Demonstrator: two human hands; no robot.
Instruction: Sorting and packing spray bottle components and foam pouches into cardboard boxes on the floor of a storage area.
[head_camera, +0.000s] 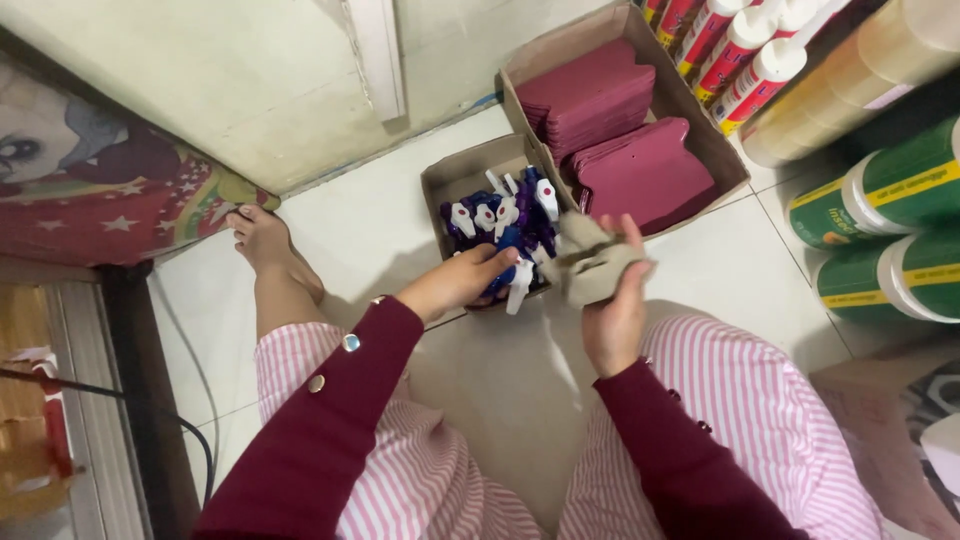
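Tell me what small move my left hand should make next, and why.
Probably close the left hand on one spray trigger: its fingers already touch the pile in the small box, while the right hand holds a folded card piece ready.

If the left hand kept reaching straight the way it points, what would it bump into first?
Most likely the blue and white spray triggers in the small cardboard box; the left hand already reaches their near edge, though depth is hard to judge.
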